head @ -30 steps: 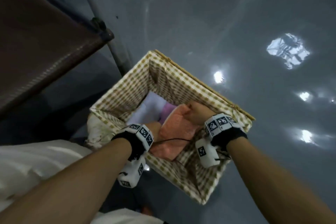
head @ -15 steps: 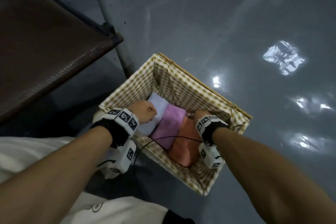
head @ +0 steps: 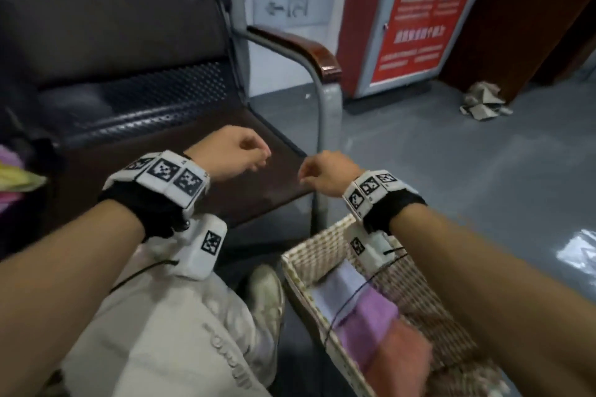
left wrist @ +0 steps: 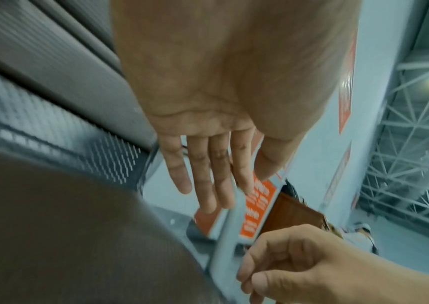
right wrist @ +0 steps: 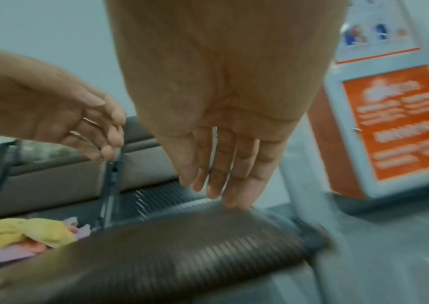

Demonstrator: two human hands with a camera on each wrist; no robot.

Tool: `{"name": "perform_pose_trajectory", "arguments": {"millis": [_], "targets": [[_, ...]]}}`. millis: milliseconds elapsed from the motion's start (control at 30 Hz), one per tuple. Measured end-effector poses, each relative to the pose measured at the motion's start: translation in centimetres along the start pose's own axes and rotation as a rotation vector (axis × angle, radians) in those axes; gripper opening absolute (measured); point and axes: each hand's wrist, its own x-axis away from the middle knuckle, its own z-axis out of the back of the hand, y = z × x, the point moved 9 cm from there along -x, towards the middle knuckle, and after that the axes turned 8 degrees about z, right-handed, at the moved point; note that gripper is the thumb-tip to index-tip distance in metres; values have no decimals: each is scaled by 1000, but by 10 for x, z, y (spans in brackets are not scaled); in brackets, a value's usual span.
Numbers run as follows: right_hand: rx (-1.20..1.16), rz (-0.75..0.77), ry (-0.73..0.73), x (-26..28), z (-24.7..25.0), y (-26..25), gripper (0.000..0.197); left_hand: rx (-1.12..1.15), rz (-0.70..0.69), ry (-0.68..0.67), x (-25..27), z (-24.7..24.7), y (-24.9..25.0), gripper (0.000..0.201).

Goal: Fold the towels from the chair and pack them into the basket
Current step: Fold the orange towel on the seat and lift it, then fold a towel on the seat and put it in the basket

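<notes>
The checked-lined basket [head: 309,255] stands on the floor at lower right. It holds a white towel [head: 338,284], a purple towel [head: 371,322] and an orange towel [head: 403,361], side by side. Unfolded towels [head: 13,177] lie bunched at the far left of the chair, a yellow towel [right wrist: 26,230] on top. My left hand [head: 238,151] hovers over the brown chair seat [head: 280,187], its fingers [left wrist: 208,174] straight and holding nothing. My right hand [head: 325,174] hangs beside it above the seat's front corner, its fingers [right wrist: 221,174] relaxed and empty.
The chair's metal frame and wooden armrest [head: 300,48] rise between the seat and the basket. A red sign cabinet [head: 416,16] stands behind. Crumpled paper [head: 483,100] lies on the grey floor. My leg in light trousers [head: 161,332] and a shoe [head: 264,293] are beside the basket.
Both hands let go of the orange towel and rose out of the basket to above the chair seat. The head view swung up from the basket to the chair.
</notes>
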Motion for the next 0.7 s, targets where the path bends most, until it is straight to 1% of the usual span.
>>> {"name": "perform_pose_trajectory", "arguments": {"millis": [67,167,233,300,367,433,533,600,633,667,700], "targets": [[12,123,35,-37,25,-60,11,31,10,127,13,66,-8,8],[40,281,26,-85,42,-148,10,48,52,302,39,152,-38,7],[61,376,17,-111,44,-203,12,45,92,406,60,197,-67,5],[80,458,-9,-133,36,-255,15,52,154,475,81,232,-104,7],[93,528,-54,-152,20,-302,16,69,234,512,103,258,-148,14],[98,590,-108,-167,-4,-342,17,68,320,543,126,277,-191,16],[79,674,-171,-182,-48,-391,17,-9,469,579,159,295,-252,17],[51,717,-219,-189,-83,-416,17,-50,545,609,178,301,-288,17],[43,739,-246,-191,-102,-427,18,-84,579,602,185,301,-305,18],[40,758,-274,-194,-121,-435,19,-146,626,569,190,300,-321,22],[34,768,-296,-197,-139,-441,20,-223,690,513,193,297,-337,31]]}}
